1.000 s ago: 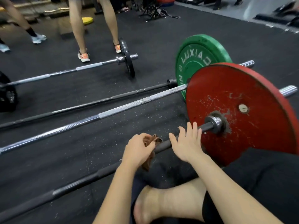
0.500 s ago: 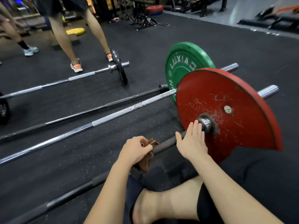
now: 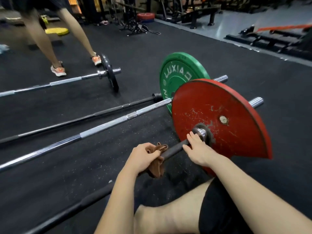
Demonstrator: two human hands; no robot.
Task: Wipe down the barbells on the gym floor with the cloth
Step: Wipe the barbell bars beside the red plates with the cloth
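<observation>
A brown cloth (image 3: 157,159) sits bunched around the dark shaft of the nearest barbell (image 3: 173,149) on a gym's black rubber floor (image 3: 168,41). A person's left hand (image 3: 143,157) grips it there, fingers curled over cloth and bar. The right hand (image 3: 197,149) lies on the same shaft nearer the weight. Its fingers are fairly straight and reach along the bar to the steel collar (image 3: 200,132) at the face of a scuffed red plate (image 3: 228,115). The two hands are near each other but apart, with a short bare stretch of bar between them.

The person's bare knee (image 3: 168,217) and black shorts (image 3: 219,208) fill the foreground. Beyond the wiped bar lies a chrome barbell (image 3: 101,129) carrying a green plate (image 3: 179,71) that stands just behind the red one. Next comes a thin black bar (image 3: 84,118), its end close to the green plate. Farther off rests a far barbell (image 3: 67,81) fitted with a small black plate (image 3: 109,73). Another person's legs (image 3: 42,39), in trainers (image 3: 58,70) with orange trim, stand just past it. A yellow disc (image 3: 57,31) lies on the floor behind them, and a weight bench (image 3: 199,14) stands at the back of the room.
</observation>
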